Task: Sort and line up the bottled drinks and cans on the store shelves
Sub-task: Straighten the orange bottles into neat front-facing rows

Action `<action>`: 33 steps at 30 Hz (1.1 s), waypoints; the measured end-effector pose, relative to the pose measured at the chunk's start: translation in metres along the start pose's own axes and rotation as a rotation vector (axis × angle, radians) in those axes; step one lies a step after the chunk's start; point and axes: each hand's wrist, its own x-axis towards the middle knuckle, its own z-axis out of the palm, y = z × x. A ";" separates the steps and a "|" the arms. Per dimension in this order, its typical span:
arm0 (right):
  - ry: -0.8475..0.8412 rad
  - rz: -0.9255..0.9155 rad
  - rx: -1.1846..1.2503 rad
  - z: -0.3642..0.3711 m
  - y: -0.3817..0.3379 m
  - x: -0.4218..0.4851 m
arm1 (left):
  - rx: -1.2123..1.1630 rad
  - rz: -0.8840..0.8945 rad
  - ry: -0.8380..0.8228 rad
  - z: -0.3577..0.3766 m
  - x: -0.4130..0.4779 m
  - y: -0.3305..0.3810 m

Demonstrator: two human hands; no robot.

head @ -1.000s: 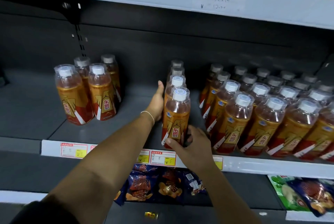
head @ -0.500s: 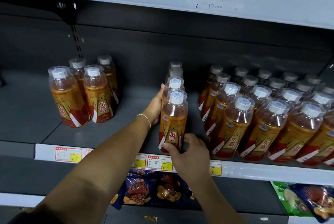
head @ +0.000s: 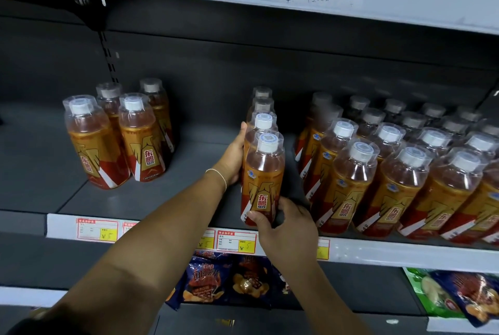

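On the middle shelf, front edge: front bottle (head: 263, 178) stands upright at the head of the centre file (head: 263, 121), 4 bottles deep, base close to the lip.
Risk 1: bottle tips forward off the lip; likely cause is a pull low at the base while the top is free.
Risk 2: file behind skews or topples; likely cause is a sideways shove from the left palm.
Right hand (head: 286, 226): grips the front bottle's base, thumb (head: 256, 216) pressed on the label front, other fingers curled round the right side.
Left hand (head: 232, 156): palm against the file's left flank at about the 2nd bottle, thumb pointing up; other fingers hidden behind the bottles, cannot tell their state.
Left group (head: 140, 140): 4 bottles, well apart from the file, bare shelf (head: 175, 172) between.
Right block (head: 405, 172): dense rows, near the file with a gap.
Below: price tags (head: 235, 240) on the lip, snack bags (head: 229, 280) underneath.
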 end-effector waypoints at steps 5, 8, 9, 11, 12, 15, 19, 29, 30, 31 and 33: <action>0.015 0.002 -0.033 -0.003 0.000 -0.001 | -0.011 0.001 0.009 0.005 0.001 -0.001; 0.022 0.003 -0.051 -0.006 0.002 -0.001 | 0.001 -0.001 -0.001 0.006 0.004 -0.004; 0.023 0.007 -0.061 -0.007 0.002 -0.001 | 0.014 0.001 -0.007 0.006 0.006 -0.005; 0.034 0.011 -0.069 -0.008 0.004 -0.001 | 0.040 -0.001 -0.018 0.008 0.008 -0.007; 0.038 0.012 -0.065 -0.009 0.005 -0.001 | 0.054 0.000 -0.018 0.009 0.010 -0.009; 0.029 0.019 -0.057 -0.012 0.009 -0.001 | 0.106 0.007 -0.033 0.013 0.012 -0.012; 0.036 0.036 -0.069 -0.016 0.012 -0.001 | 0.151 -0.003 -0.056 0.021 0.015 -0.015; 0.020 0.072 -0.066 -0.027 0.017 0.001 | 0.153 -0.024 -0.065 0.040 0.018 -0.025; 0.016 0.073 -0.059 -0.028 0.018 0.001 | 0.158 -0.023 -0.058 0.041 0.018 -0.025; 0.014 0.073 -0.052 -0.028 0.019 0.000 | 0.161 -0.021 -0.053 0.041 0.017 -0.026; 0.015 0.069 -0.042 -0.029 0.019 0.000 | 0.159 -0.013 -0.052 0.042 0.017 -0.026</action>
